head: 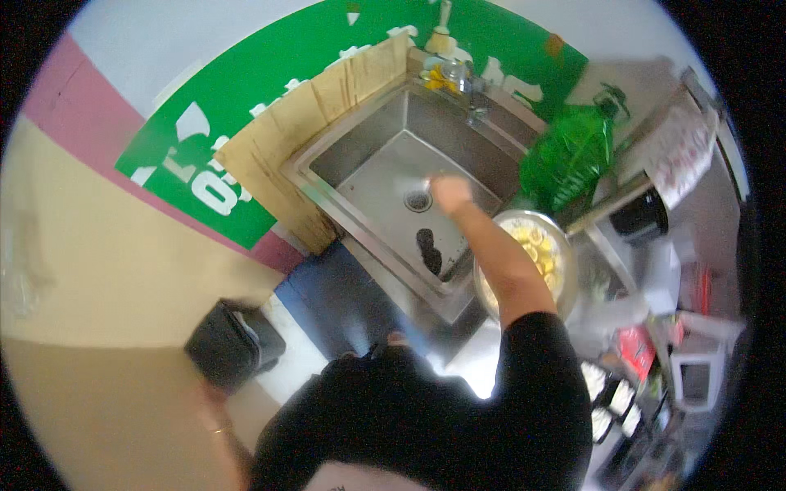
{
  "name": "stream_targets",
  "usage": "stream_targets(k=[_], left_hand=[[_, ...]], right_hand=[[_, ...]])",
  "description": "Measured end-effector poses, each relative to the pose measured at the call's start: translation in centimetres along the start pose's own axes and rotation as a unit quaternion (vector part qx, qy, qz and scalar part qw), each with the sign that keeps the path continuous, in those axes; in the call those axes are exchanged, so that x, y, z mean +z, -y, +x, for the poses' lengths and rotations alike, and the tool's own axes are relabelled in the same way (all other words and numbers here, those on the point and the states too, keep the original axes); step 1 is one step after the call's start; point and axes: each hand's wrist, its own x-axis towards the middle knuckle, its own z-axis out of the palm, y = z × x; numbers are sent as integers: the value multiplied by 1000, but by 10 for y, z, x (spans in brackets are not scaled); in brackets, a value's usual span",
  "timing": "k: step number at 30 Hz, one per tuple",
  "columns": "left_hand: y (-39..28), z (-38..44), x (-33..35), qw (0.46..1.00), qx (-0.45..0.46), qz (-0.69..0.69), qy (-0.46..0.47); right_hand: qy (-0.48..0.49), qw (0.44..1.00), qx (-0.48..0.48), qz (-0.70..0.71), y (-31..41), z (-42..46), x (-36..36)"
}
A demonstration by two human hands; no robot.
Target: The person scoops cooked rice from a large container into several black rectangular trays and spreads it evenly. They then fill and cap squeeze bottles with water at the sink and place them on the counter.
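My right hand [451, 191] reaches over the stainless steel sink [381, 178], just beside the drain [418, 201]. A small pale, blurred thing shows at its fingertips; whether the hand holds it cannot be told. A dark, flat, elongated thing [429, 250] lies on the sink floor near the front corner. Under my right forearm stands a round metal bowl [568, 270] with pale yellow round pieces in liquid. At the lower left, my left hand [212, 396] hangs low by a black bin [224, 344]; its fingers are blurred.
A faucet [476, 110] rises at the sink's back edge, near a yellow thing [439, 78] and a brush [439, 38]. A large green plastic bottle [571, 156] stands right of the sink. Cardboard [295, 132] lines the wall. Trays and containers crowd the right side.
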Motion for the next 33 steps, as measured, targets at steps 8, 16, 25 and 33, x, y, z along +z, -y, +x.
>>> stream_targets(k=[8,16,25,33], left_hand=[[-73,55,52,986,95,137,4],[17,166,52,940,162,184,237],[57,91,265,869,-68,16,490],[56,-166,298,558,259,256,745]], right_hand=[[-195,940,204,189,5,-45,-16],[-257,572,305,716,116,-175,-23],[-217,336,574,715,195,-485,71],[-304,355,576,671,59,-510,113]])
